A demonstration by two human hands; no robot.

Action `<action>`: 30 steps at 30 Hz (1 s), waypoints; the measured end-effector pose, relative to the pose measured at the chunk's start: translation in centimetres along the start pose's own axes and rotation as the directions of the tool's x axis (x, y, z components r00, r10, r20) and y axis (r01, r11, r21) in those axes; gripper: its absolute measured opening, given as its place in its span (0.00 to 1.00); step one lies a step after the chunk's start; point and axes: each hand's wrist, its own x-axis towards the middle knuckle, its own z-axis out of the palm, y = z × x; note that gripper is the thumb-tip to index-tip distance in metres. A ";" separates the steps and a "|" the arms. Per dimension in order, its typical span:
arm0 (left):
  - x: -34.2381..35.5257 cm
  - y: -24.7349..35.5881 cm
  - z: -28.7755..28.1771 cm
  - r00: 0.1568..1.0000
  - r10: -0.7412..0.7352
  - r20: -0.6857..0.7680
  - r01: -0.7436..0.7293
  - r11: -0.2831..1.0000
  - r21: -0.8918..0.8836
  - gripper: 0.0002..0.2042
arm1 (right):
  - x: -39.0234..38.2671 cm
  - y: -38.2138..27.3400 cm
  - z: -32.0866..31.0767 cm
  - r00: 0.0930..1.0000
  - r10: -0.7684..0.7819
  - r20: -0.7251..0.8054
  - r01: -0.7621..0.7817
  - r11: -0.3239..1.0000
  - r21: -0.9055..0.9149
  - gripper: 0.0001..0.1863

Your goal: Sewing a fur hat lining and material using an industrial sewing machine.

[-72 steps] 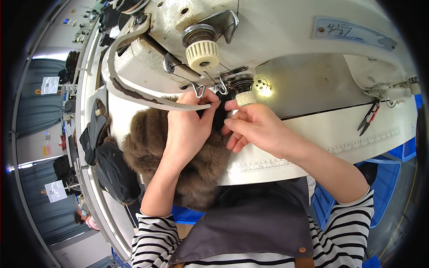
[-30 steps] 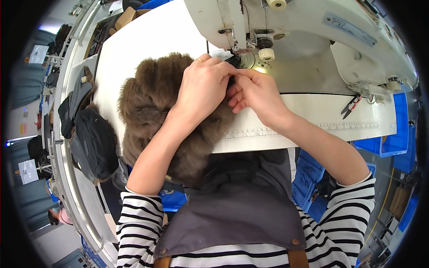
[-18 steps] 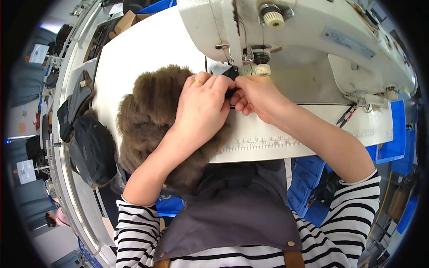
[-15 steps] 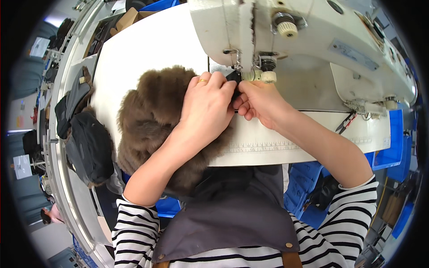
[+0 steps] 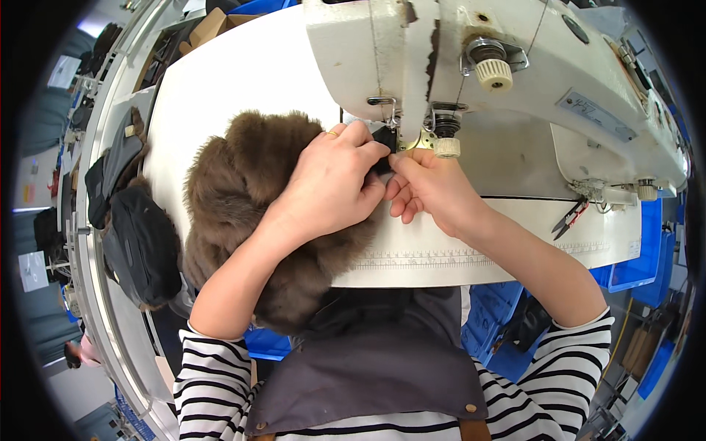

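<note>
The black cloth (image 5: 384,137) is lying just between the fingertips of both hands, by the sewing machine (image 5: 349,59). The right hand (image 5: 434,184) is pinching its edge. The left hand (image 5: 334,175) is curling over it, half closed; I cannot tell if it is gripping. Brown fur (image 5: 228,173) is resting under that arm

Thick brown fur (image 5: 243,173), soft and matt, with a deep ruffled pile, lies beside a piece of smoother black cloth (image 5: 384,138). The sewing machine (image 5: 342,55) looks to me like painted metal, smooth but chipped and rust-stained, its ridged knob (image 5: 493,76) a cream plastic. The white surface (image 5: 213,88) is smooth. From here, the apron (image 5: 368,378) seems a matt, dark fabric with metal rivets (image 5: 471,408); the bin (image 5: 637,246) is blue plastic, the box (image 5: 209,29) plain brown cardboard.
</note>
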 end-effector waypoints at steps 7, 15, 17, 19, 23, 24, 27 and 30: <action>0.6 0.3 0.6 0.972 -0.233 -0.034 0.229 0.969 -0.093 0.07 | -0.1 -0.1 0.2 1.000 0.014 -0.024 -0.013 0.999 0.030 0.16; 0.3 0.4 0.1 0.973 -0.230 0.003 0.230 0.971 -0.060 0.07 | -0.6 0.1 0.7 0.993 -0.105 -0.052 0.101 0.993 -0.066 0.15; 0.4 1.1 -0.4 0.971 -0.236 0.031 0.237 0.970 -0.061 0.08 | -0.5 0.3 0.6 0.993 -0.110 -0.048 0.106 0.991 -0.080 0.15; 0.3 1.4 -0.3 0.968 -0.243 0.054 0.246 0.967 -0.061 0.09 | -0.4 0.3 0.6 0.992 -0.117 -0.039 0.113 0.989 -0.097 0.15; 0.1 1.0 1.1 0.962 -0.268 -0.057 0.267 0.963 -0.014 0.09 | -0.5 -0.1 0.5 0.992 -0.121 -0.026 0.117 0.983 -0.140 0.15; 0.2 0.9 1.3 0.959 -0.271 -0.084 0.273 0.962 0.001 0.09 | -0.5 -0.2 0.5 0.991 -0.132 -0.019 0.127 0.980 -0.150 0.16; 0.3 0.8 1.3 0.953 -0.284 -0.109 0.285 0.959 -0.014 0.08 | -1.3 0.1 -0.6 0.980 -0.197 0.036 0.198 0.929 -0.314 0.18; 0.1 1.0 1.2 0.955 -0.247 -0.162 0.243 0.969 -0.047 0.07 | -2.3 -0.5 -1.8 0.956 -0.278 -0.095 0.180 0.810 -0.558 0.13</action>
